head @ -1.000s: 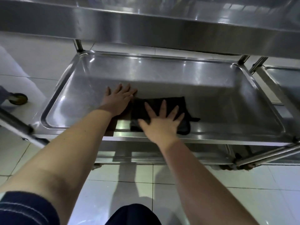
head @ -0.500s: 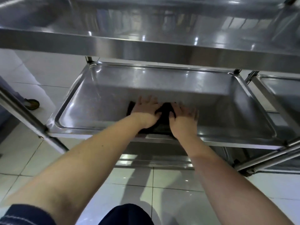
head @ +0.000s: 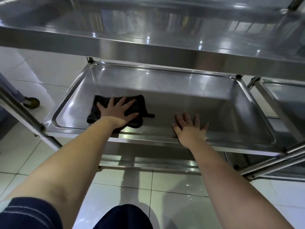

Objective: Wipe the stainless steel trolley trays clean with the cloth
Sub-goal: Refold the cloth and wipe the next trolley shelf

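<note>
Whereas half a second ago both hands covered the black cloth (head: 115,108) mid-tray, the left hand (head: 118,111) alone now presses it, fingers splayed flat, toward the middle tray's (head: 189,90) left end, the right hand (head: 189,128) open, empty, bracing on its near rim, indicating single-handed wiping proceeds leftward.

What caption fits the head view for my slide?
Left hand presses a dark cloth flat on the middle tray; right hand rests bare beside it.

— What colour was the cloth (head: 115,106)?
— Black, on a silver-grey tray (head: 189,96)
— And the sleeve (head: 29,214)?
— Dark navy with thin pale stripes; the floor (head: 173,195) tiles were white
</note>
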The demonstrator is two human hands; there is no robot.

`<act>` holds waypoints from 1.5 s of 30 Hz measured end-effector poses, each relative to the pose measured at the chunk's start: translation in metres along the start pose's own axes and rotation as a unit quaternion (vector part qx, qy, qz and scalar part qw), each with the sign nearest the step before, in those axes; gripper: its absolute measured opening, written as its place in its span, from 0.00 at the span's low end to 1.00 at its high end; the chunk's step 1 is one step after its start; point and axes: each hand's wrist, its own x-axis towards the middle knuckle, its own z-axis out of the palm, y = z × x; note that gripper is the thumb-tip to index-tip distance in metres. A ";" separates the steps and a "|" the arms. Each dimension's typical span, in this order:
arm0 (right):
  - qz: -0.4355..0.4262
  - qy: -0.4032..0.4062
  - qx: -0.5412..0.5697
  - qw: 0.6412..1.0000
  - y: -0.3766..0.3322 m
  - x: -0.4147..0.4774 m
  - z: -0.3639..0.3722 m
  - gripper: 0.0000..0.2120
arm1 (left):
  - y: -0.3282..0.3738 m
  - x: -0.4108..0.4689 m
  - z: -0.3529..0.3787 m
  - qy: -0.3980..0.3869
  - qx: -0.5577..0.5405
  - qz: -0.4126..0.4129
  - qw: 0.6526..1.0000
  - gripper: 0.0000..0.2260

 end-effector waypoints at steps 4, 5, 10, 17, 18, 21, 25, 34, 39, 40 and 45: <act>0.010 -0.008 -0.002 1.000 -0.005 0.002 0.000 0.25 | 0.055 -0.004 0.004 -0.010 -0.016 0.037 0.999 0.30; 0.008 -0.011 -0.004 1.000 -0.004 0.003 0.000 0.25 | 0.074 -0.006 0.005 -0.016 -0.012 0.057 0.998 0.30; 0.003 -0.017 -0.001 1.000 0.004 0.001 -0.002 0.25 | 0.107 -0.024 0.013 -0.024 0.005 0.095 0.995 0.30; 0.001 -0.021 0.004 1.000 -0.006 -0.009 -0.010 0.26 | -0.031 -0.041 0.004 -0.024 -0.012 -0.026 0.999 0.31; 0.008 -0.025 -0.001 1.000 -0.009 -0.009 -0.012 0.26 | -0.043 -0.043 0.003 -0.027 -0.014 -0.033 0.999 0.30; 0.009 -0.021 0.000 1.000 -0.039 -0.005 -0.019 0.26 | -0.048 -0.045 0.002 -0.026 -0.017 -0.027 0.999 0.30; -0.098 0.001 0.057 0.994 -0.133 0.004 -0.015 0.25 | -0.043 -0.048 0.000 -0.025 -0.022 -0.022 0.999 0.31; -0.065 -0.017 0.032 0.997 -0.155 0.014 0.008 0.24 | -0.032 -0.058 0.006 -0.023 -0.038 -0.016 0.999 0.32; -0.074 -0.017 0.008 0.997 -0.154 0.009 0.008 0.28 | -0.096 -0.049 0.000 -0.022 -0.057 -0.064 0.996 0.33; -0.074 -0.019 0.000 0.997 -0.155 0.009 0.008 0.29 | -0.109 -0.044 -0.002 -0.024 -0.049 -0.072 0.996 0.33; -0.075 -0.024 -0.028 0.997 -0.158 0.013 0.013 0.28 | -0.128 -0.013 -0.009 -0.013 -0.012 -0.044 0.999 0.33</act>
